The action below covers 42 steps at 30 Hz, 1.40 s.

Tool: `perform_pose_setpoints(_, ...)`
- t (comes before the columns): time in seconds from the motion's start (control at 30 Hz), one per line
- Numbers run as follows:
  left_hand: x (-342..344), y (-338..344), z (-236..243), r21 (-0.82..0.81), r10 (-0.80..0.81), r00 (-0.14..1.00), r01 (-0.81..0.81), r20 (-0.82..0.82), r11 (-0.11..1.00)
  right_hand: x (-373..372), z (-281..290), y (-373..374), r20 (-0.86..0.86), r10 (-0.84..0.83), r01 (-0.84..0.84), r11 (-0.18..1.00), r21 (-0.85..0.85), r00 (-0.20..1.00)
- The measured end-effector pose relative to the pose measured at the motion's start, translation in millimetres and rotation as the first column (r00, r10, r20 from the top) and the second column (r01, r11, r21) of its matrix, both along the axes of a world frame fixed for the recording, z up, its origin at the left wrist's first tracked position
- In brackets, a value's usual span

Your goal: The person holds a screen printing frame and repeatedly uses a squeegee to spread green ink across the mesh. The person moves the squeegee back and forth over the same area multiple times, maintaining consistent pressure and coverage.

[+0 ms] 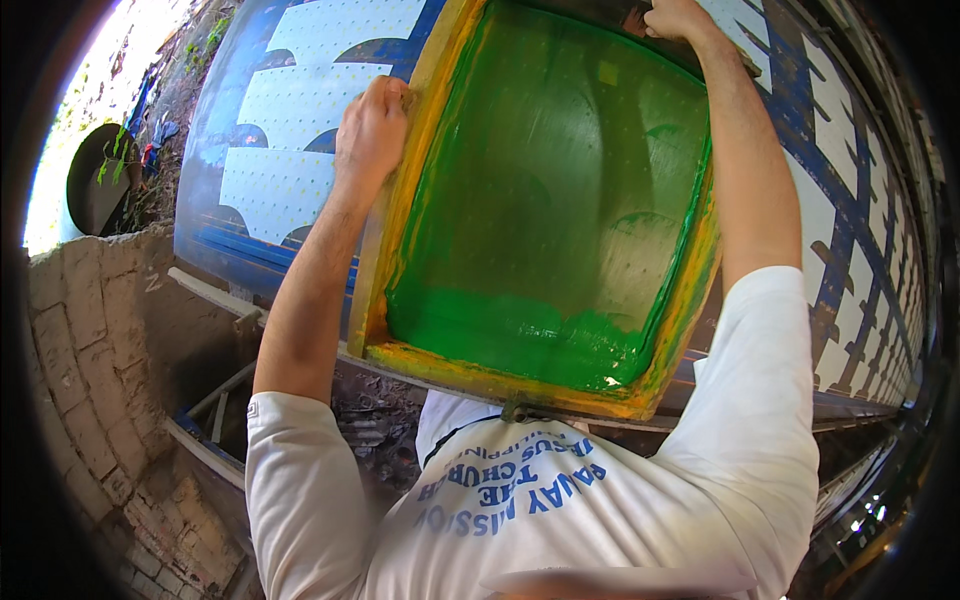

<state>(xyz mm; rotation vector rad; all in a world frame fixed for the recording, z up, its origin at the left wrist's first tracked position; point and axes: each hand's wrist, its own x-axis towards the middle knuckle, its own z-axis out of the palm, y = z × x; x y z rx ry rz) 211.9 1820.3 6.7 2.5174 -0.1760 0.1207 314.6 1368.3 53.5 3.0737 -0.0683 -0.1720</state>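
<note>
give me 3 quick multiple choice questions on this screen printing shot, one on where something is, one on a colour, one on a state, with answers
1. Where is the left hand?
A. on the frame's left rail
B. in the ink
C. on the brick wall

2. What colour is the ink pooled in the printing screen frame?
A. red
B. green
C. black

3. How does the right hand stand?
A. hanging free
B. flat on the cloth
C. closed at the frame's far corner

Answers: 1 A, its grip wraps the yellow-stained left rail. 2 B, green ink lies along the near edge. 3 C, the fingers curl at the top corner.

Outdoor textile-printing workshop, screen frame [545,200], printed cloth [300,110]
</note>
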Motion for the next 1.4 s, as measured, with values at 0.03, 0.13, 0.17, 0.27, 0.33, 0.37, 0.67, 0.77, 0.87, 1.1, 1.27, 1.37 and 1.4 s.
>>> perform_pose_setpoints(0.03,0.4,0.3,0.1,0.010,-0.004,1.000,0.004,0.003,1.000,-1.1,-0.4,-0.3,-0.005,0.019,-0.019,1.000,0.014,1.000)
perform_pose_setpoints(0.13,1.6,0.6,-1.2,0.013,-0.014,1.000,0.013,0.007,1.000,-27.8,1.9,16.0,0.002,-0.012,0.012,1.000,0.020,1.000)
perform_pose_setpoints(0.17,2.6,0.6,-1.7,0.007,-0.013,1.000,0.013,0.004,1.000,-42.0,4.7,28.0,0.014,-0.039,0.039,0.999,0.015,0.999)
perform_pose_setpoints(0.27,3.9,1.7,-4.2,0.003,-0.029,0.999,0.029,0.024,1.000,-104.0,15.9,68.0,-0.022,-0.136,0.137,0.987,0.083,0.990)
perform_pose_setpoints(0.33,6.2,3.1,-5.7,0.009,-0.043,0.998,0.043,0.037,0.999,-141.1,22.8,99.2,-0.098,-0.087,0.099,0.988,0.118,0.991)
perform_pose_setpoints(0.37,7.1,3.6,-7.1,0.013,-0.048,0.998,0.048,0.039,0.999,-166.4,24.1,113.8,-0.087,-0.062,0.074,0.987,0.145,0.994)
perform_pose_setpoints(0.67,20.3,9.5,-22.9,-0.030,-0.086,0.996,0.087,0.023,0.996,-418.4,12.7,259.6,-0.028,-0.075,0.080,0.964,0.253,0.997)
perform_pose_setpoints(0.77,21.3,7.5,-22.2,-0.019,-0.085,0.996,0.086,0.024,0.996,-461.1,12.0,292.1,0.083,-0.116,0.084,0.944,0.319,0.990)
perform_pose_setpoints(0.87,18.8,5.1,-16.7,0.007,-0.093,0.995,0.092,0.023,0.996,-467.7,15.8,298.4,0.059,-0.146,0.117,0.933,0.340,0.988)
perform_pose_setpoints(1.1,10.5,4.6,-8.6,0.069,-0.102,0.995,0.101,0.021,0.992,-471.7,28.7,286.8,-0.140,-0.126,0.164,0.937,0.307,0.982)
perform_pose_setpoints(1.27,14.4,4.9,-8.7,0.089,-0.098,0.995,0.095,0.027,0.992,-497.1,21.5,293.9,-0.021,-0.043,0.048,0.900,0.434,0.999)
perform_pose_setpoints(1.37,15.6,4.1,-5.5,0.086,-0.074,0.997,0.074,0.001,0.994,-518.3,23.1,275.0,0.040,0.062,-0.074,0.816,0.573,0.997)
perform_pose_setpoints(1.4,15.5,3.8,-4.4,0.090,-0.064,0.998,0.065,-0.017,0.994,-525.9,24.6,261.0,-0.007,0.095,-0.071,0.779,0.623,0.995)
